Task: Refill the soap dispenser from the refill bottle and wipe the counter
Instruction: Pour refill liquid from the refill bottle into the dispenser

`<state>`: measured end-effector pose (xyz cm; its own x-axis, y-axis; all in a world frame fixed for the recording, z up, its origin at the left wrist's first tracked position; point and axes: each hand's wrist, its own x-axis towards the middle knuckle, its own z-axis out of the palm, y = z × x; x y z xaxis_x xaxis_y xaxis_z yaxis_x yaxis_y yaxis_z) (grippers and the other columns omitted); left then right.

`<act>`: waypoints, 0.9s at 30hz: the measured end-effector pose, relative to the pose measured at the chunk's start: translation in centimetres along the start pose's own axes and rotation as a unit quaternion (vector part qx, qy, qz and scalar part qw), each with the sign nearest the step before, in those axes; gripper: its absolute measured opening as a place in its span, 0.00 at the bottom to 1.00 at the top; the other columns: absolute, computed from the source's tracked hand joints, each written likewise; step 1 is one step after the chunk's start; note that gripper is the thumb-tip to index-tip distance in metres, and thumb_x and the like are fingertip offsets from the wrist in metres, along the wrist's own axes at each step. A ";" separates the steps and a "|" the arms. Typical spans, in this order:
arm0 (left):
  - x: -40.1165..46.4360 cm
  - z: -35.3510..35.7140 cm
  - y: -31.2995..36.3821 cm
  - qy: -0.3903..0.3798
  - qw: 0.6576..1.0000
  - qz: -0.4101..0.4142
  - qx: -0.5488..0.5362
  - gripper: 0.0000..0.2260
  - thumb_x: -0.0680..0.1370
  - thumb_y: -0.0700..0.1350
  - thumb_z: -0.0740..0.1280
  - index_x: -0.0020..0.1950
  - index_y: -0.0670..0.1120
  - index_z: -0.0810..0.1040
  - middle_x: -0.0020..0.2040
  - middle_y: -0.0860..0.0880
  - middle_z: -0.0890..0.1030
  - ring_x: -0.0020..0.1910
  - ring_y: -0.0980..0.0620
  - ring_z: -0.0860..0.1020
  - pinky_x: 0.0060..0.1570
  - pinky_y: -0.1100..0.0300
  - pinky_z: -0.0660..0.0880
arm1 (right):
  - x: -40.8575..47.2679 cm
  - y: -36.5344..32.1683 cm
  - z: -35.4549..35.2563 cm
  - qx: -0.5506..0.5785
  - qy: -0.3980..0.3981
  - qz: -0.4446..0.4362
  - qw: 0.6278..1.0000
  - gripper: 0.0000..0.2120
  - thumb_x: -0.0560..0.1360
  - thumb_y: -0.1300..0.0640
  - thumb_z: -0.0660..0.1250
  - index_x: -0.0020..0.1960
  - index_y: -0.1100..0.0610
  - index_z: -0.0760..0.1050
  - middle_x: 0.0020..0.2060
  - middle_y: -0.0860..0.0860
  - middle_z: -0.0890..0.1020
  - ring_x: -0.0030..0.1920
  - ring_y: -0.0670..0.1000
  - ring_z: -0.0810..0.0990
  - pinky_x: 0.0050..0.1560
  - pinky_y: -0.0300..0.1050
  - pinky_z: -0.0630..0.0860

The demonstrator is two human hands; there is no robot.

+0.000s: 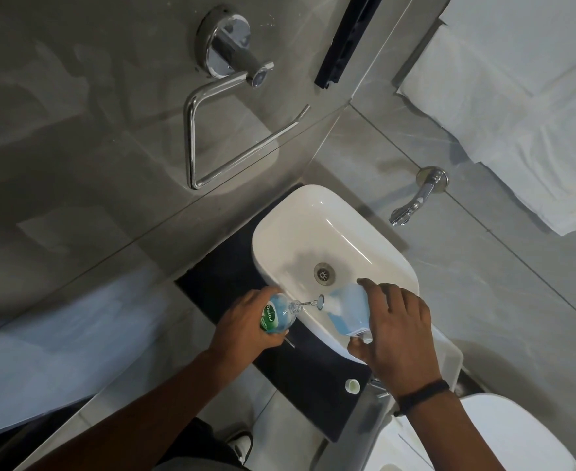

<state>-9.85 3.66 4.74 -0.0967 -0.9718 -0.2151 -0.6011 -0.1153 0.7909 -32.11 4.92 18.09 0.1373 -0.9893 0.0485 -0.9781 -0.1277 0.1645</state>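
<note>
My left hand [245, 324] grips a small clear soap dispenser bottle [279, 312] with a green Dettol label. It is tilted, with its open neck pointing right. My right hand [395, 334] holds a pale blue refill bottle [347, 309] tipped on its side, mouth facing left. A thin stream of liquid [308, 302] bridges the two mouths. Both bottles hang over the front rim of the white sink [279, 232], which rests on a black counter [225, 277]. A thin rod [290, 343] sticks out under my left hand.
A small white cap [352, 385] lies on the black counter near my right wrist. A chrome tap [415, 198] juts from the tiled wall behind the sink. There is a chrome towel ring [211, 137] at the upper left, white towels [517, 113] at the upper right and a white toilet [500, 436] at the lower right.
</note>
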 end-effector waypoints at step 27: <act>0.0 -0.1 0.6 -0.022 1.000 -0.008 0.004 0.39 0.71 0.51 0.84 0.79 0.55 0.72 0.70 0.51 0.78 0.69 0.49 0.78 0.64 0.53 0.82 | -0.4 0.2 0.0 -0.002 -0.014 0.011 1.000 0.45 0.56 0.45 0.87 0.69 0.55 0.77 0.58 0.58 0.83 0.57 0.64 0.82 0.63 0.66 0.78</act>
<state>-10.15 3.62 5.24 -0.1222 -0.9599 -0.2523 -0.6087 -0.1283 0.7830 -32.41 5.32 18.08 0.1121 -0.9934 0.0242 -0.9801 -0.1065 0.1677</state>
